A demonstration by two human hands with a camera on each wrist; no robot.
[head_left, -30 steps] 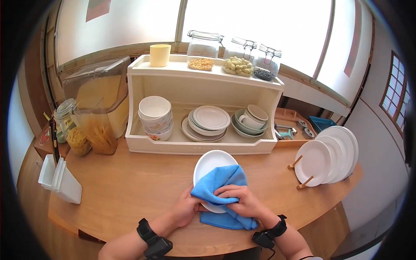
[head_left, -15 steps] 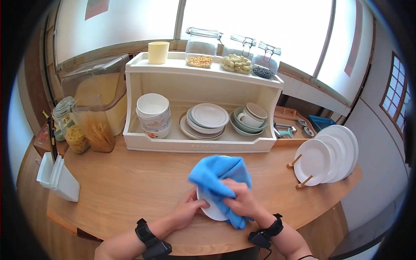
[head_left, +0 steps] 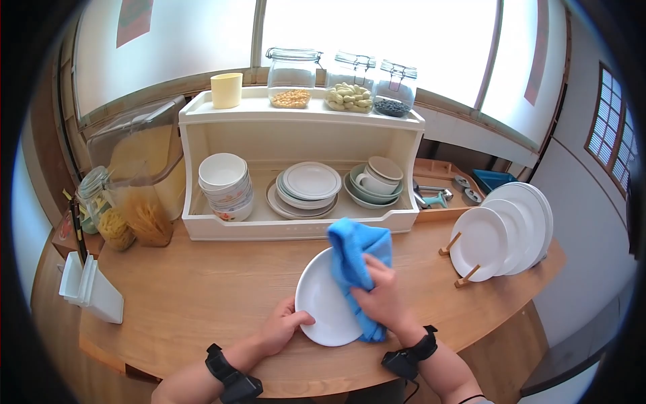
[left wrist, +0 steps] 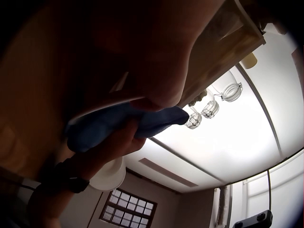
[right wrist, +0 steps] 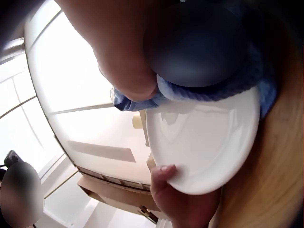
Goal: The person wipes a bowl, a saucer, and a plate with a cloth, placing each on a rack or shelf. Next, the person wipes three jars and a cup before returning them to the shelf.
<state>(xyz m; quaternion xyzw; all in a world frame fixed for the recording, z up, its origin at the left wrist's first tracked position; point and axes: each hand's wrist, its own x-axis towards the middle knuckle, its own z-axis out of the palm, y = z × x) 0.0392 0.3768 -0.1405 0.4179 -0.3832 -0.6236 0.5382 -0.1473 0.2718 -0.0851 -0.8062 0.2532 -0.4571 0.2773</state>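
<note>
A white plate (head_left: 323, 303) is tilted above the front middle of the table. My left hand (head_left: 279, 328) grips its left edge, the thumb on the upper face and the fingers underneath, as the right wrist view also shows the plate (right wrist: 204, 142) and that thumb. My right hand (head_left: 383, 296) holds a bunched blue cloth (head_left: 360, 252) against the plate's right side. Part of the cloth hangs down past the plate's right edge. In the left wrist view the blue cloth (left wrist: 109, 126) sits dark beneath the plate's thin rim.
A cream shelf (head_left: 303, 231) at the back bears stacked bowls (head_left: 224, 185), small plates (head_left: 311, 180) and a cup (head_left: 377, 184), with glass jars (head_left: 291, 81) on top. White plates (head_left: 479, 244) stand in a wooden rack at right. A white holder (head_left: 94, 289) is at left.
The cloth has moved from across the plate's middle to its right side, baring most of the face. My right hand has gone up and right with it; the left still grips the plate.
</note>
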